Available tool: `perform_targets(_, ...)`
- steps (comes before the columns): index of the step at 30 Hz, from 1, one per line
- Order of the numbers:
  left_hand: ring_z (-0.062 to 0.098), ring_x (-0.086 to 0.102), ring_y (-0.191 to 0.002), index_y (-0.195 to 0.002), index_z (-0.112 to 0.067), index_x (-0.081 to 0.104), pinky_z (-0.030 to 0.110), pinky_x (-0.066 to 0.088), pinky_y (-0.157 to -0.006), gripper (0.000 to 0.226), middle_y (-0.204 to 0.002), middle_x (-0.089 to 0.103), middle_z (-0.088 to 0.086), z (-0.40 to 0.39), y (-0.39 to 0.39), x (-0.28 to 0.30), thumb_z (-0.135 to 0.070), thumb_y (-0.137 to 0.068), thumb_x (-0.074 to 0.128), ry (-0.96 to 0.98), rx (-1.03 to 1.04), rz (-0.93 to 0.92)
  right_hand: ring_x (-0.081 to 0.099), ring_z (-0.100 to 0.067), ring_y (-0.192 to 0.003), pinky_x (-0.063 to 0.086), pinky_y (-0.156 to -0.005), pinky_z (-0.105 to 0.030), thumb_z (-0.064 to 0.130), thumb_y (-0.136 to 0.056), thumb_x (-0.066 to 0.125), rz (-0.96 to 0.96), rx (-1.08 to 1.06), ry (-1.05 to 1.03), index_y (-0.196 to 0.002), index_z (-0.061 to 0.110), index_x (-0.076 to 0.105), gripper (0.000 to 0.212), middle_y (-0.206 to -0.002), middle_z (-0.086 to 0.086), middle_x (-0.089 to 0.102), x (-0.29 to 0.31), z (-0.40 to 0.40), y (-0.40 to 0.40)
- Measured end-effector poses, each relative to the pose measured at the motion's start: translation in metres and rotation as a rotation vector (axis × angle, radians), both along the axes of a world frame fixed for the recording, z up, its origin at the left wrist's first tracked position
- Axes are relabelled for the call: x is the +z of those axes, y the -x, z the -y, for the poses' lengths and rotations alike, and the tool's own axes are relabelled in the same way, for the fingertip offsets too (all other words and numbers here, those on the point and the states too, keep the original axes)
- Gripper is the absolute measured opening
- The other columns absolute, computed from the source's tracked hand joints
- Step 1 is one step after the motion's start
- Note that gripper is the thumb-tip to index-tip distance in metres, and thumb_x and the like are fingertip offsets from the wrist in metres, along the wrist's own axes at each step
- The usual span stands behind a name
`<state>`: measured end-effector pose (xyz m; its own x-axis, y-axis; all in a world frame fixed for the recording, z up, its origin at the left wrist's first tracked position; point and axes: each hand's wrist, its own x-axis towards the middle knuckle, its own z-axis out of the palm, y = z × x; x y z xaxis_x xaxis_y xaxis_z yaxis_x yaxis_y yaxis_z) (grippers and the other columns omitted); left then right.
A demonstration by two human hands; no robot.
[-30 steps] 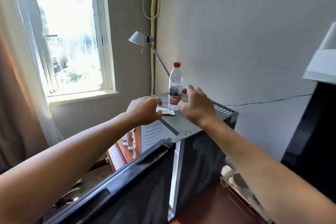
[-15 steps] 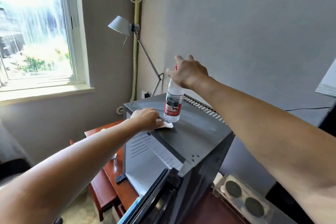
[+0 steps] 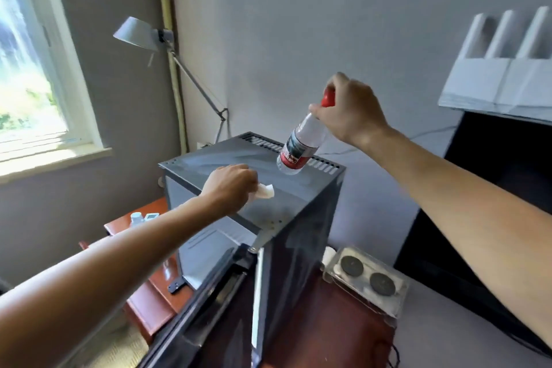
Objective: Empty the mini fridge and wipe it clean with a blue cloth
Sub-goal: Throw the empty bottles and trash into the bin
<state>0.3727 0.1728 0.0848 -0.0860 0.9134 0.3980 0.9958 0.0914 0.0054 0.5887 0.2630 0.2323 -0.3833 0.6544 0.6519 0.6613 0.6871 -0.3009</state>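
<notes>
**Bottle lifted by the neck, white wad held on the fridge top**

Your right hand (image 3: 351, 112) grips the water bottle (image 3: 300, 145) at its neck, fingers curled round just under the red cap (image 3: 328, 98), which pokes out between thumb and forefinger. The bottle hangs tilted, base toward you and to the left, over the back of the mini fridge (image 3: 301, 197), above the row of vent slots; you cannot tell whether its base touches the top. It is clear, ribbed plastic with a red, white and dark label band.

Your left hand (image 3: 230, 185) rests on the fridge top with fingers curled round a small white wad (image 3: 265, 190), soft and crumpled, of which only the end shows past your fingertips.

The fridge is a dark grey metal box with a flat, faintly smeared top and small screw holes near the front corner. Its door (image 3: 215, 308) stands open toward you, black and glossy. It sits on a reddish-brown wooden surface (image 3: 328, 334). Behind it stands a grey desk lamp (image 3: 137, 33) with a conical shade.
</notes>
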Motion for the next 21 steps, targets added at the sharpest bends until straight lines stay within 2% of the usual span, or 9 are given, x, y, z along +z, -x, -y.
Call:
perform_targets(2,0.025,0.064,-0.092,-0.1,-0.025,0.07,0.032,0.043,-0.065,0.012,-0.102,0.065,-0.004,-0.004,-0.049,0.011,-0.023,-0.099,0.059,0.056,-0.127,-0.008,0.062,-0.03,-0.092,0.048,-0.08,-0.034,0.041,-0.083,0.077,-0.079,-0.049,0.022,-0.098,0.015,0.06,0.034,-0.098,-0.009,0.069,-0.01,0.01,-0.07)
perform_targets(4,0.026,0.064,-0.095,-0.101,-0.025,0.069,0.033,0.042,-0.066,0.012,-0.101,0.064,-0.004,-0.009,-0.105,0.019,-0.021,-0.098,0.058,0.102,-0.256,-0.031,0.064,-0.027,-0.088,0.048,-0.078,-0.033,0.043,-0.08,0.079,-0.145,-0.109,0.09,-0.093,0.017,0.062,0.034,-0.09,-0.001,0.069,-0.024,0.024,-0.145)
perform_targets(6,0.026,0.064,-0.1,-0.104,-0.022,0.071,0.036,0.049,-0.076,0.013,-0.106,0.068,-0.001,-0.016,-0.173,0.019,-0.024,-0.099,0.059,0.14,-0.411,-0.019,0.067,-0.022,-0.077,0.051,-0.071,-0.031,0.048,-0.072,0.081,-0.229,-0.186,0.205,-0.088,0.021,0.064,0.035,-0.079,0.007,0.068,-0.046,0.044,-0.237)
perform_targets(8,0.025,0.065,-0.104,-0.107,-0.02,0.073,0.038,0.05,-0.087,0.016,-0.11,0.072,0.002,-0.021,-0.242,0.006,-0.025,-0.099,0.06,0.199,-0.558,0.027,0.068,-0.02,-0.059,0.059,-0.06,-0.038,0.053,-0.063,0.08,-0.412,-0.274,0.295,-0.082,0.027,0.066,0.035,-0.068,0.005,0.067,-0.078,0.07,-0.329)
perform_targets(10,0.026,0.066,-0.104,-0.111,-0.018,0.073,0.039,0.051,-0.089,0.018,-0.109,0.073,0.003,-0.027,-0.314,-0.023,-0.022,-0.099,0.06,0.296,-0.668,0.061,0.065,-0.015,-0.049,0.061,-0.055,-0.041,0.055,-0.06,0.08,-0.598,-0.413,0.367,-0.077,0.032,0.066,0.031,-0.062,0.004,0.066,-0.126,0.106,-0.42)
perform_targets(14,0.029,0.068,-0.101,-0.11,-0.016,0.073,0.036,0.052,-0.082,0.022,-0.107,0.075,0.004,-0.03,-0.443,-0.117,-0.019,-0.091,0.063,0.475,-0.75,0.066,0.065,-0.015,-0.046,0.06,-0.059,-0.044,0.054,-0.056,0.078,-0.703,-0.702,0.588,-0.074,0.029,0.064,0.033,-0.058,0.003,0.066,-0.255,0.167,-0.544)
perform_targets(17,0.032,0.069,-0.106,-0.116,-0.014,0.072,0.038,0.054,-0.087,0.029,-0.111,0.076,0.008,-0.019,-0.519,-0.215,-0.016,-0.088,0.066,0.685,-0.729,0.194,0.066,-0.026,-0.057,0.059,-0.066,-0.048,0.036,-0.066,0.083,-0.627,-0.86,0.791,-0.074,0.028,0.061,0.025,-0.061,0.0,0.063,-0.364,0.197,-0.59)
perform_targets(19,0.031,0.068,-0.107,-0.115,-0.019,0.072,0.039,0.054,-0.087,0.029,-0.112,0.075,0.008,-0.003,-0.552,-0.286,-0.015,-0.088,0.062,0.808,-0.684,0.249,0.066,-0.028,-0.068,0.054,-0.068,-0.041,0.022,-0.073,0.083,-0.548,-0.943,0.891,-0.076,0.023,0.06,0.023,-0.067,0.002,0.062,-0.433,0.213,-0.602)
perform_targets(21,0.028,0.068,-0.105,-0.109,-0.025,0.072,0.038,0.055,-0.086,0.027,-0.11,0.075,0.002,0.017,-0.579,-0.36,-0.017,-0.087,0.059,0.898,-0.628,0.304,0.066,-0.027,-0.079,0.05,-0.069,-0.034,0.018,-0.074,0.08,-0.463,-1.011,0.982,-0.079,0.021,0.061,0.019,-0.076,0.002,0.065,-0.498,0.225,-0.61)
